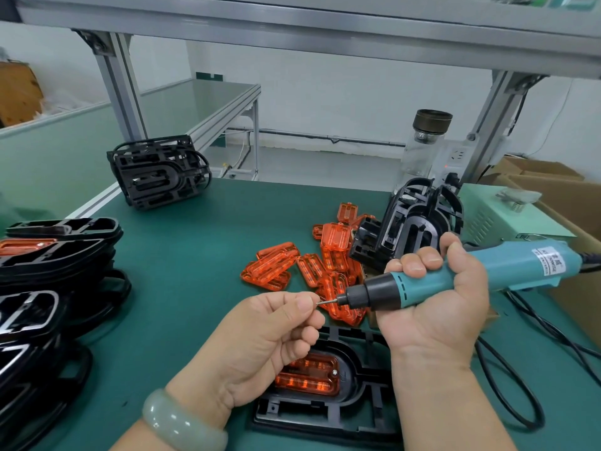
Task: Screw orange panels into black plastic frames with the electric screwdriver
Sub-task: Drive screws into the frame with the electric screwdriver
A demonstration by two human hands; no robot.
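My right hand (432, 304) grips the teal electric screwdriver (461, 278) held level above the bench, bit pointing left. My left hand (270, 336) pinches a small screw (319, 302) at the bit's tip. Below both hands a black plastic frame (328, 415) lies flat on the green mat with an orange panel (309, 374) seated in it; one screw shows at the panel's right end. A pile of loose orange panels (312, 268) lies behind the hands.
Stacks of black frames stand at the left (48, 288), at the back left (156, 170) and behind the panels (409, 222). A pale green power box (507, 213), a glass bottle (422, 141) and cardboard boxes (553, 177) sit at the right. The screwdriver's black cable (507, 385) loops on the mat.
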